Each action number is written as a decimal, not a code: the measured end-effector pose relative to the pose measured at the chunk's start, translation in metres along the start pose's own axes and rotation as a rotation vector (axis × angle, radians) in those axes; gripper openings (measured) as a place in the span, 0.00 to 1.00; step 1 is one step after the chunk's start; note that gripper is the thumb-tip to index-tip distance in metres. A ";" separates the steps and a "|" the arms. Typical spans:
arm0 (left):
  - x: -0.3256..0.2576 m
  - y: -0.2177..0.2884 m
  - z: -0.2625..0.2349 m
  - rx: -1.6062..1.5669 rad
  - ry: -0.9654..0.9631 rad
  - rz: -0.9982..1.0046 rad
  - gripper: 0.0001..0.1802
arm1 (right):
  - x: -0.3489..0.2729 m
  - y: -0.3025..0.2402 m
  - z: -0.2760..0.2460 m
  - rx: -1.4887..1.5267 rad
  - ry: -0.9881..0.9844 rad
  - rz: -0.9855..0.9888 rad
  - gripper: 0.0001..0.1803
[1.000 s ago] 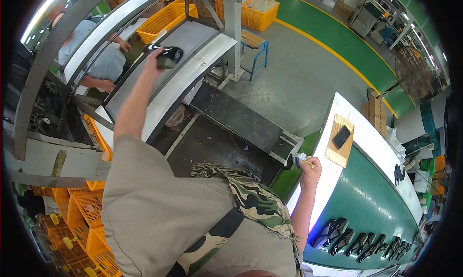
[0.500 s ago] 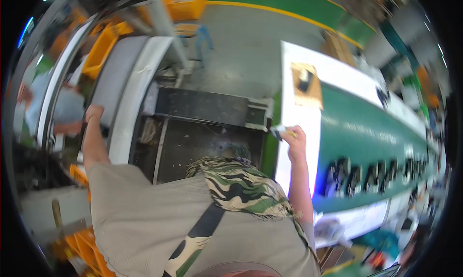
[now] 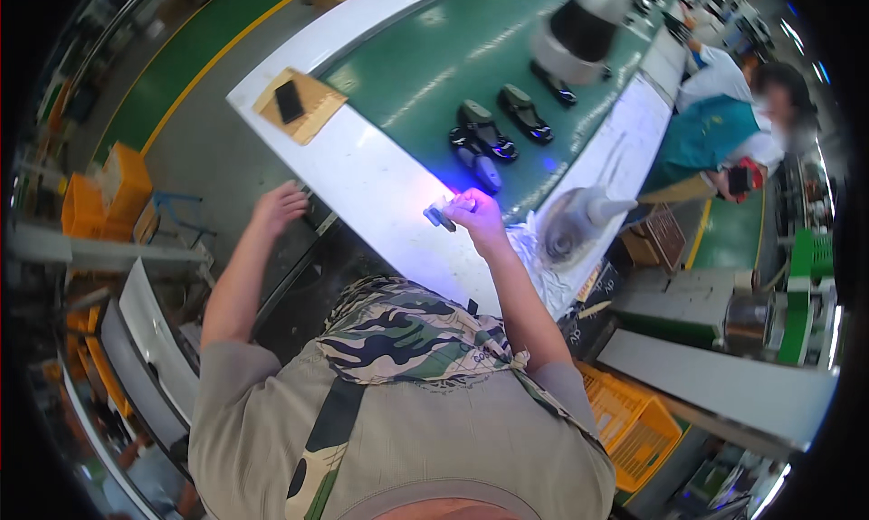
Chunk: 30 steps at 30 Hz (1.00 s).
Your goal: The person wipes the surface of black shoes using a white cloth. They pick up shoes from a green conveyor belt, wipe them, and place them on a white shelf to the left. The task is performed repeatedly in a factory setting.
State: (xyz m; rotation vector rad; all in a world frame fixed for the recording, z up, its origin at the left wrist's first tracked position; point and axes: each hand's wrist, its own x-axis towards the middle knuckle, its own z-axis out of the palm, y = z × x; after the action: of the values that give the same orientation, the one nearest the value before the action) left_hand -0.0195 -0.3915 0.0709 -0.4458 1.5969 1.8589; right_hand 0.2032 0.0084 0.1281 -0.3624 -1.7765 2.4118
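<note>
My right hand (image 3: 480,217) is closed on a small brush (image 3: 439,214), its dark end pointing left above the white table edge (image 3: 385,194). Bluish-violet light falls on this hand and on the table beside it. To the left, my left hand (image 3: 282,205) is held out with nothing in it, fingers stretched, over the gap beside the table. Beyond my right hand, several glossy black shoes (image 3: 487,131) with grey insides stand on the green conveyor belt (image 3: 407,95). Right of the hand is a cloudy, stained container (image 3: 566,230) with a pale nozzle-like top, set on crumpled foil.
A dark phone (image 3: 290,102) lies on a piece of cardboard (image 3: 312,122) at the table's left corner. A blurred black-and-white cylinder (image 3: 584,31) rises over the belt. At the right stands a co-worker in a teal apron (image 3: 711,135). Yellow crates (image 3: 625,420) sit lower right.
My view has turned right, toward the belt and shoes. My left hand has come off the rail at the left and now reaches near the table. The brush stays in my right hand.
</note>
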 end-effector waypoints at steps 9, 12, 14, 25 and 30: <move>0.107 -0.104 0.368 0.378 -0.381 -0.378 0.39 | -0.116 -0.017 -0.099 -0.031 0.630 -0.085 0.10; 0.163 -0.132 0.393 0.150 -0.435 -0.438 0.33 | -0.140 -0.026 -0.100 -0.028 0.778 -0.079 0.11; 0.178 -0.146 0.424 -0.019 -0.374 -0.471 0.26 | -0.161 -0.024 -0.101 -0.061 0.912 -0.079 0.11; 0.140 -0.093 0.376 -0.113 -0.598 -0.521 0.24 | -0.112 -0.008 -0.066 0.008 0.982 -0.058 0.11; 0.162 -0.027 0.325 -0.143 -1.073 -0.258 0.30 | -0.040 -0.016 -0.084 -0.219 0.901 -0.096 0.11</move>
State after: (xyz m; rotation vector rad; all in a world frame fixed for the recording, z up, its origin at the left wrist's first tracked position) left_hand -0.0731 -0.0356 0.0148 0.2720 0.6439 1.5618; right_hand 0.2634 0.0812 0.1249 -1.1299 -1.5330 1.5543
